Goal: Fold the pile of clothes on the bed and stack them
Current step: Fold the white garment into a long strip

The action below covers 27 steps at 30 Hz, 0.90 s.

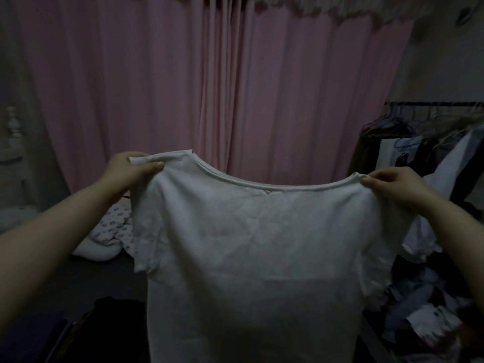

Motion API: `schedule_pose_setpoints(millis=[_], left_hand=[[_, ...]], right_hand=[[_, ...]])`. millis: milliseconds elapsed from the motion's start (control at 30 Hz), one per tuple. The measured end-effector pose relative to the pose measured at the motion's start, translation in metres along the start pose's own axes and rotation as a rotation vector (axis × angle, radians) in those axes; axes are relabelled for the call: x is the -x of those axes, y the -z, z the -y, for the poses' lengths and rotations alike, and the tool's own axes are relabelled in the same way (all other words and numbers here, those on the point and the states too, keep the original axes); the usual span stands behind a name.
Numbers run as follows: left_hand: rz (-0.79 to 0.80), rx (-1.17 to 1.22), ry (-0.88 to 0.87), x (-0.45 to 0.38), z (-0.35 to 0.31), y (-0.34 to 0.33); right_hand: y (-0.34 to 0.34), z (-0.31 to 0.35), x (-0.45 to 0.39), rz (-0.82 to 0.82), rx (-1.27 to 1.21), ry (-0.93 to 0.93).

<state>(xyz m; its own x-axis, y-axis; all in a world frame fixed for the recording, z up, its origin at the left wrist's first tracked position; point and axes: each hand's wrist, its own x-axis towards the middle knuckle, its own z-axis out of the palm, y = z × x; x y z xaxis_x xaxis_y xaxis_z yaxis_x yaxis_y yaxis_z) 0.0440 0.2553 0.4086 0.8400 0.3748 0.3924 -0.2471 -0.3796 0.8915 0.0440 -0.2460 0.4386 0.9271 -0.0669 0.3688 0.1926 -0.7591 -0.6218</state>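
Head view: fingers of the left hand [128, 170] and right hand [390, 186] pinch the 2 shoulders of a white T-shirt [251, 252], held up spread before pink curtains [183, 87]; what seems a clothes pile [429, 305] lies dimly at right.

shirt [251, 244] before curtain [183, 87], rack [432, 104] right

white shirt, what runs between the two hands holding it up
In the head view, the white shirt's wide neckline sags in a curve between the left hand and right hand, each pinching a shoulder. Pink curtain shows above it.
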Motion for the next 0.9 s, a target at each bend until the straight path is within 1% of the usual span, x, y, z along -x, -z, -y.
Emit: schedule_pose_setpoints(millis=[167, 267, 367, 500, 633, 733, 800, 900], left_hand=[[0.110, -0.212, 0.043, -0.025, 0.051, -0.037], [0.153, -0.312, 0.112, -0.036, 0.101, -0.063], [0.189, -0.447, 0.145, -0.038, 0.152, -0.093], [0.296, -0.600, 0.152, -0.032, 0.208, -0.129], [0.403, -0.651, 0.185, -0.024, 0.259, -0.155], [0.487, -0.639, 0.180, -0.015, 0.280, -0.171], [0.515, -0.630, 0.205, -0.006, 0.293, -0.182], [0.515, -0.601, 0.292, 0.012, 0.309, -0.197]], right_hand=[[-0.057, -0.038, -0.035, 0.086, 0.088, -0.085], [-0.106, -0.075, -0.057, 0.101, 0.121, -0.180], [-0.159, -0.113, -0.071, 0.117, 0.169, -0.263], [-0.222, -0.150, -0.071, 0.097, 0.230, -0.291], [-0.279, -0.185, -0.064, 0.160, 0.330, -0.266], [-0.310, -0.197, -0.055, 0.195, 0.347, -0.287], [-0.330, -0.205, -0.050, 0.226, 0.304, -0.311], [-0.356, -0.214, -0.042, 0.284, 0.153, -0.365]])
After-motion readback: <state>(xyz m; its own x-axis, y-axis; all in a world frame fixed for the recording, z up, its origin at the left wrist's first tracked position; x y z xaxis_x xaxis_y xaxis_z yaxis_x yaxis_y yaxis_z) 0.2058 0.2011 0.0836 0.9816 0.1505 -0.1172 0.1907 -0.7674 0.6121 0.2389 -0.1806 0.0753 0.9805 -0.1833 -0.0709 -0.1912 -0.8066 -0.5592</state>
